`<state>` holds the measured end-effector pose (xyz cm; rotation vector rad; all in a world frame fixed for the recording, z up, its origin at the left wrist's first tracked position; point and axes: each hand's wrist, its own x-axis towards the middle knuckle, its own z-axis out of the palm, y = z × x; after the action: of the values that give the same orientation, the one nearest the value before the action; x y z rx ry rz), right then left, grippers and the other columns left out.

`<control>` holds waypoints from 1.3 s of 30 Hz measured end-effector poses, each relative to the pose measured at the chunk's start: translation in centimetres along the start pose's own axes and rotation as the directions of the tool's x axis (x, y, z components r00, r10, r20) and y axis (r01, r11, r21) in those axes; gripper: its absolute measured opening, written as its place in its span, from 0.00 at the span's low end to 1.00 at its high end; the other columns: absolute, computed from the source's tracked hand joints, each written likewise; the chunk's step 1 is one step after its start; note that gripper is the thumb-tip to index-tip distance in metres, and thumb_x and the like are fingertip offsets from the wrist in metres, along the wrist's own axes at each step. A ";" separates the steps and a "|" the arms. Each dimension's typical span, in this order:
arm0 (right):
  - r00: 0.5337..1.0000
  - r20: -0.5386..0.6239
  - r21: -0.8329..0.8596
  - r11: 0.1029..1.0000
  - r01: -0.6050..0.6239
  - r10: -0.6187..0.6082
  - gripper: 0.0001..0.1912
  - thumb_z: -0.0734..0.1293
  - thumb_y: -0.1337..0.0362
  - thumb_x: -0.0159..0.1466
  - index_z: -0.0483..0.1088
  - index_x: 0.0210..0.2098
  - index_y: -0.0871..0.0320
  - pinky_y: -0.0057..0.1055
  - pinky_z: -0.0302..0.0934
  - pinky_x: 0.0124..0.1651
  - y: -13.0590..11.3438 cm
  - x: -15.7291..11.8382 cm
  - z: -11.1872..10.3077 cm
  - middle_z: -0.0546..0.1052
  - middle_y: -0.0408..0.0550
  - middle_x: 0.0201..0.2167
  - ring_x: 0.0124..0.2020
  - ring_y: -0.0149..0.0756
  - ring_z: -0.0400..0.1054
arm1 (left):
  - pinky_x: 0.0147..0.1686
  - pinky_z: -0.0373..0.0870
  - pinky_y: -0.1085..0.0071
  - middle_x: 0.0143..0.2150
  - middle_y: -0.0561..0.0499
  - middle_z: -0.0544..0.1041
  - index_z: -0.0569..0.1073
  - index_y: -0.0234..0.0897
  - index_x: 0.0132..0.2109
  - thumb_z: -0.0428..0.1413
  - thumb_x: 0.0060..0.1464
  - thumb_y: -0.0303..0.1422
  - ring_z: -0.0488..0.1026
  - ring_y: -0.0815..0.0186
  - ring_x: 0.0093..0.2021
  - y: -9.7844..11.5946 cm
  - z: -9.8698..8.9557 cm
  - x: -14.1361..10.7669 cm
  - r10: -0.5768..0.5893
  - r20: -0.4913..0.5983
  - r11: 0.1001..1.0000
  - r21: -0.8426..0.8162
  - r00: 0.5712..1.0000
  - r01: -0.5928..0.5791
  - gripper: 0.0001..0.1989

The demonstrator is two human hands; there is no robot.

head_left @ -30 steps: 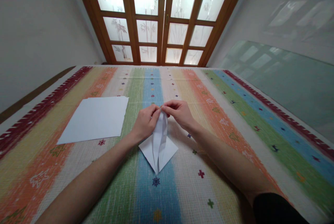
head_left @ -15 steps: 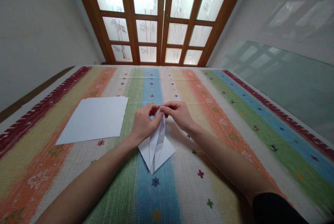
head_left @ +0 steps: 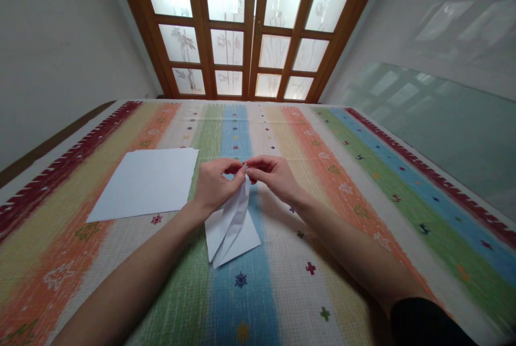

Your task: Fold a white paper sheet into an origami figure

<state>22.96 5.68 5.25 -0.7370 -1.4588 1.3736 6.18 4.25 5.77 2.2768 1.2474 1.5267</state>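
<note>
Tabletop [head_left: 407,190] wore a striped cloth [head_left: 346,292]. White sheets [head_left: 149,185] lay flat on the left; folded paper [head_left: 241,236] sat near the middle, upper end raised.

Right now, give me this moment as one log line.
left hand: pinches folded paper near tip; right hand: at the tip; sheets: flat on cloth, left of hands

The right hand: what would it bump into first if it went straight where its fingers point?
The right hand would probably meet the folded paper, then the left hand; depth is unclear.
</note>
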 end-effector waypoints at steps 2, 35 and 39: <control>1.000 0.015 0.004 1.000 0.002 -0.002 0.15 0.76 0.59 0.52 0.72 0.37 0.57 0.28 0.66 0.29 -0.1 0.0 0.0 0.77 0.40 0.23 0.23 0.28 0.69 | 0.28 0.71 0.75 0.25 0.52 0.80 0.78 0.36 0.28 0.56 0.51 0.31 0.74 0.69 0.23 0.0 -0.3 0.4 -0.036 0.070 0.997 -0.062 0.997 0.041 0.07; 1.000 -0.003 -0.106 0.994 -0.005 0.005 0.21 0.76 0.54 0.50 0.63 0.31 0.56 0.25 0.61 0.25 -0.6 -0.2 0.3 0.71 0.36 0.19 0.20 0.26 0.66 | 0.27 0.68 0.74 0.25 0.51 0.80 0.80 0.35 0.30 0.50 0.48 0.34 0.74 0.66 0.26 0.3 -2.0 1.5 -0.217 0.335 0.934 -0.203 0.917 0.296 0.14; 1.000 -0.012 -0.091 0.996 0.001 -0.002 0.21 0.77 0.54 0.49 0.63 0.29 0.56 0.24 0.60 0.24 -0.6 -0.2 0.5 0.70 0.35 0.18 0.20 0.25 0.65 | 0.28 0.69 0.74 0.25 0.50 0.80 0.79 0.35 0.29 0.56 0.50 0.37 0.75 0.66 0.26 0.5 -1.6 1.3 -0.197 0.313 0.942 -0.203 0.929 0.268 0.11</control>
<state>22.70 5.21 5.84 -0.8007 -1.5206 1.3062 5.30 4.33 7.73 2.0196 1.1326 1.1440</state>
